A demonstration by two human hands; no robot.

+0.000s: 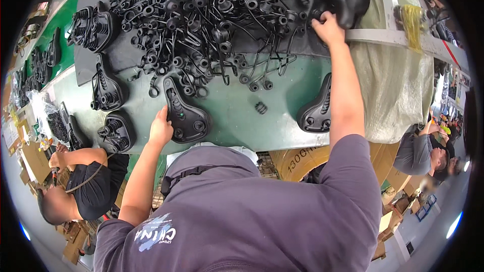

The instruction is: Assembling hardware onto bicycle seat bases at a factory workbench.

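A black bicycle saddle [187, 121] lies underside up near the table's front edge, its narrow nose pointing away from me. My left hand [161, 129] grips its left edge. At the far right, my right hand [328, 29] reaches among small black parts beside smooth black saddles [344, 0]. Its fingers are curled down, and what they hold, if anything, is hidden. Another upturned saddle [316, 112] rests partly behind my right forearm. A small black coil spring [260, 107] lies between these two saddles.
A tangled heap of black saddle rails and round fittings [201, 20] covers the far middle of the green table [237, 121]. More saddles [108, 88] stand at the left. A pale metal bar [383, 36] and woven sacking [396, 90] border the right. A co-worker [91, 181] works at far left.
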